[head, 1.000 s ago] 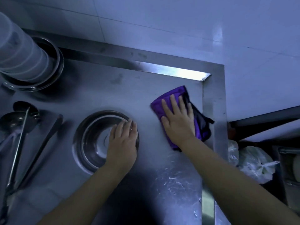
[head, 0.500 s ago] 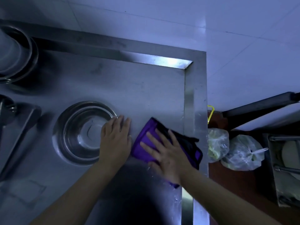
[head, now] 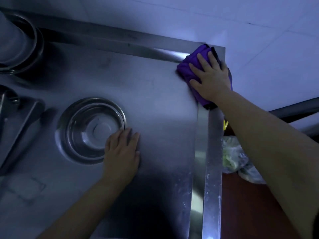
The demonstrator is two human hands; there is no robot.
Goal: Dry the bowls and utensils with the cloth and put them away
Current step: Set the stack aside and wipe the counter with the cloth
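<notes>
The right hand (head: pixel 209 78) lies flat on the purple cloth (head: pixel 187 69), fingers straight and spread, pressing it onto the steel table (head: pixel 155 100) at the far right corner, about two o'clock in the view. Its grip is wide, palm down, with nothing curled round the cloth. The cloth is folded into an oblong whose long axis runs from the far corner back toward the person along the table's raised right rim (head: pixel 213 152); a dark edge of it shows at both ends.

The left hand (head: pixel 121 150) rests flat on the table near the middle, fingers straight and close together, its grip also wide and holding nothing. Its fingertips touch the near right rim of a steel bowl (head: pixel 91 130), which sits upright, mouth up, at about nine o'clock from that hand.

At ten o'clock, cut by the frame, stands a stack of bowls (head: pixel 25 42). Long utensils (head: pixel 15 128) lie at the left edge, blurred. Plastic bags (head: pixel 233 156) lie on the floor beside the table at four o'clock.
</notes>
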